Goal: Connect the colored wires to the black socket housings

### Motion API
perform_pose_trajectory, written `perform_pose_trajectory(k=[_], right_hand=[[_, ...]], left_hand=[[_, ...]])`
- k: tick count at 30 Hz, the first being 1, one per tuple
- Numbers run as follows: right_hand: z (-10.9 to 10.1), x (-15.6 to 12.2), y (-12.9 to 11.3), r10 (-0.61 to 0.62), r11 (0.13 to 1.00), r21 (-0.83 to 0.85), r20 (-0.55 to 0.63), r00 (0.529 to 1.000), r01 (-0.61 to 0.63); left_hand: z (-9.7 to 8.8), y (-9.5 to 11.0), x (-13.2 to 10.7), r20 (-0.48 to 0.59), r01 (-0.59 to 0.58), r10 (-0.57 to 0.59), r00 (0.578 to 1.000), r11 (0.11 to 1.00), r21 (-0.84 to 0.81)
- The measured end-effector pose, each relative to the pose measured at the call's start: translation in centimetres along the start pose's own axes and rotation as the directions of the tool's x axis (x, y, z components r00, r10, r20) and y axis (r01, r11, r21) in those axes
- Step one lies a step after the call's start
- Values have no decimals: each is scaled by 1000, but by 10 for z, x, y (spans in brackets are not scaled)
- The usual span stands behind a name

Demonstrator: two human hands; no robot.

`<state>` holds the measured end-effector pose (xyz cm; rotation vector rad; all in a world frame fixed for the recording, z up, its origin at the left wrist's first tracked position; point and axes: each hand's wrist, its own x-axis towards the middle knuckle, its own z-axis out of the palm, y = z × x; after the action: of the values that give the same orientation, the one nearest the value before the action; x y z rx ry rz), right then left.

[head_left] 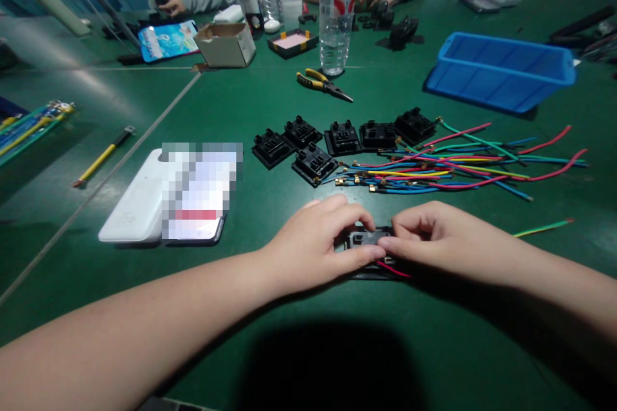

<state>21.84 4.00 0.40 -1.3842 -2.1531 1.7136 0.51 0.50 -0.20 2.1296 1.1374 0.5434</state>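
In front of me on the table lies a black plastic socket module (359, 239), partly covered by my fingers. My left hand (321, 237) grips its left side between thumb and curled fingers. From the right, my right hand (434, 237) pinches at the module's right side, thumb and index finger nearly together; what lies between them is hidden. A red wire (395, 270) runs out from the module's near side under the right hand. Beyond the right wrist, the end of a green-and-yellow wire (542, 228) sticks out; its other end is hidden.
Behind my hands lie several black modules (343, 136) and a bundle of coloured wires (448, 170) with metal terminals. Farther back are pliers (322, 85), a water bottle (337, 19) and a blue bin (501, 74). A phone (202, 192) lies left. Two people sit opposite.
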Motion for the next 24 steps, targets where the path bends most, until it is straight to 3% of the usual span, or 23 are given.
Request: perform_pose_trajectory(k=[24], right_hand=[[-7,-1,-2,17,996,80,117,993,-26]], left_hand=[[-1,-1,1,20,-11,9,1000,998,59]])
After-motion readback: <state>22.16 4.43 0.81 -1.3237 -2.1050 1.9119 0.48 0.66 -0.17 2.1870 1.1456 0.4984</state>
